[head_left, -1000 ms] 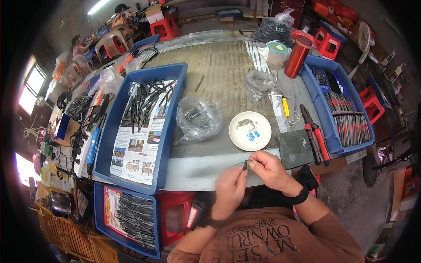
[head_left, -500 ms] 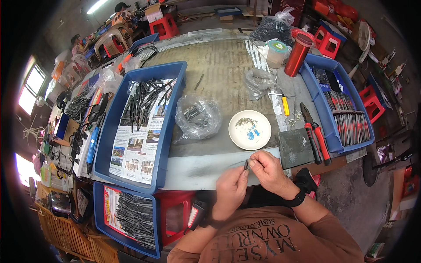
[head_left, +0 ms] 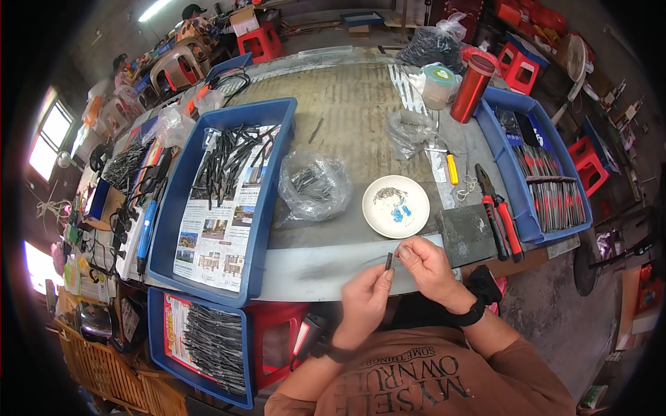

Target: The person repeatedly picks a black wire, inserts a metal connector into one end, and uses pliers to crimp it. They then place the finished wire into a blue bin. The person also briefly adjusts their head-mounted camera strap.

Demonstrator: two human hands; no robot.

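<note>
In the head view, a white dish with grey and blue bits inside stands at the near part of the counter. Just nearer than the dish, the left hand has its grip closed on a small dark strip, which points up between thumb and finger. The right hand is just below the dish, thumb and forefinger close together; I cannot tell whether that grip pinches anything.

The counter's top is brownish, worn and streaked beyond the dish, with a pale, smudged sheet along the edge nearer than it. Left of the dish lie an open clear bag of dark pieces and, further out, a blue tray lined with newspaper under black strips. Right of the dish are a dark block, red-handled pliers and, furthest, another blue tray of black-and-red pieces. Beyond the dish to the right stand a tub and a red flask.

The room is dim and cluttered. Far beyond the dish to the left are a lit tube lamp, a bright window, a beige chair, a red stool and two people. Nearer than the dish and to its right shows a grey floor.
</note>
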